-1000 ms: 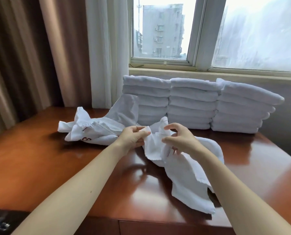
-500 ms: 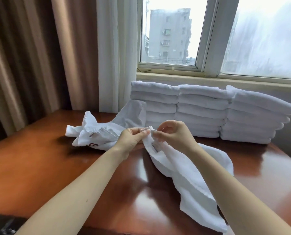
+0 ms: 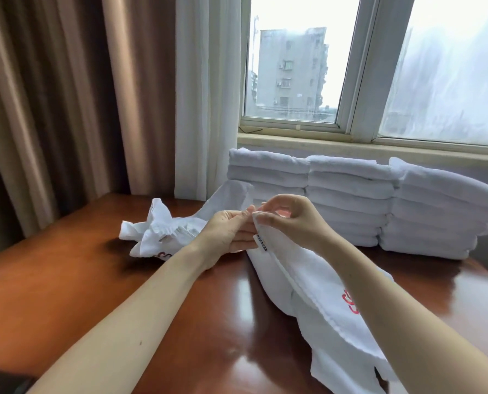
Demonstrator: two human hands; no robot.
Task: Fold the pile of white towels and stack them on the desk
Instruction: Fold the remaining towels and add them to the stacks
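Setting: room corner with a white-framed window (image 3: pixel 294 66), a grey building outside; brown pleated curtain (image 3: pixel 52 109) and white sheer curtain (image 3: pixel 206 95) hang on the left.
Surface: glossy red-brown wooden desk (image 3: pixel 66 294), light reflections on the top.
Held item: loose white terry towel (image 3: pixel 316 280), unfolded, rumpled, with a stitched hem running along its upper side.
Towel place: from desk centre to the near right part; top end lifted off the desk at the hands, the rest draped on the wood, low end cut by the frame bottom.
Long axis: diagonal, the raised corner pointing up and toward the far edge, the other end toward the near right corner.
Towel details: small white care label (image 3: pixel 261 242) on the hem just under the raised corner, print unreadable; red embroidered mark (image 3: pixel 351 304) partly hidden by the right forearm.
Left hand (image 3: pixel 225 234): thumb and fingers pinch the raised corner, fingers under the hem beside the label.
Right hand (image 3: pixel 291 220): thumb and forefinger pinch the same corner, touching the left fingertips; other fingers arched.
Pile: crumpled white towel heap (image 3: pixel 163 237) left of the hands toward the far left, red mark on it; one piece leans up against the left stack.
Stacks: three stacks of folded white towels (image 3: pixel 351 194) side by side along the far edge under the sill, touching; the right one sits skewed.
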